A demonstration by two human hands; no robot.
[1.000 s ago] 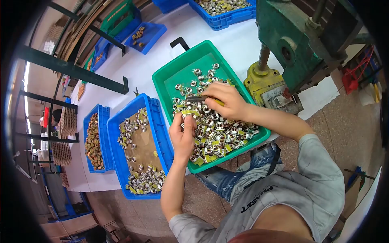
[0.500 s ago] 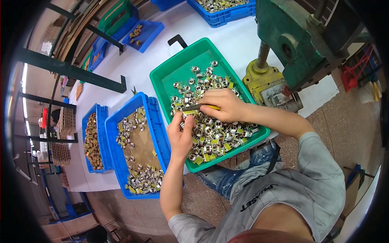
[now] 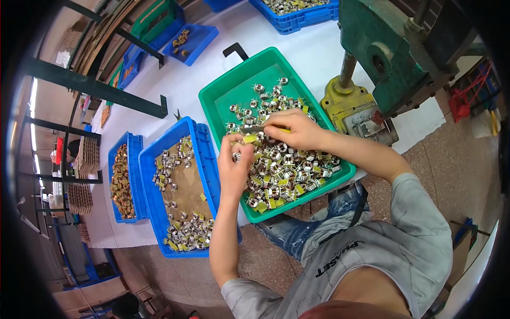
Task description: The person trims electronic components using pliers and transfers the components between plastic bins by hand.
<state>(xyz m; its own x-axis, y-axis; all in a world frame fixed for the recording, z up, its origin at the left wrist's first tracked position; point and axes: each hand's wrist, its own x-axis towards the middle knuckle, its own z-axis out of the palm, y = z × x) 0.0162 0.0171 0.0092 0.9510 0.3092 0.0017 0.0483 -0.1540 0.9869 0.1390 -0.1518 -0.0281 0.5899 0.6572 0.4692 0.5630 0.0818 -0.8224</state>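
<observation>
Over a green tray (image 3: pixel 212 101) heaped with small wire-wound coils (image 3: pixel 281 175), my left hand (image 3: pixel 235 159) pinches one coil with a yellow-green piece on it (image 3: pixel 250 138). My right hand (image 3: pixel 295 129) is closed around a dark-tipped tool with a yellow handle (image 3: pixel 257 128). The tool's tip lies just above the held coil; whether they touch I cannot tell. Left of the green tray, a blue tray (image 3: pixel 199 154) holds more coils on a brown sheet.
A narrower blue bin (image 3: pixel 139 181) of copper-coloured parts stands at the left. A green and yellow press (image 3: pixel 348 103) is at the right. Dark metal brackets (image 3: pixel 106 90) reach over the table's left side. Another blue crate (image 3: pixel 297 20) stands at the back.
My left hand's fingers have curled and shifted, and the held coil's yellow-green piece now shows more fully. My right hand with the tool has moved slightly upward in view.
</observation>
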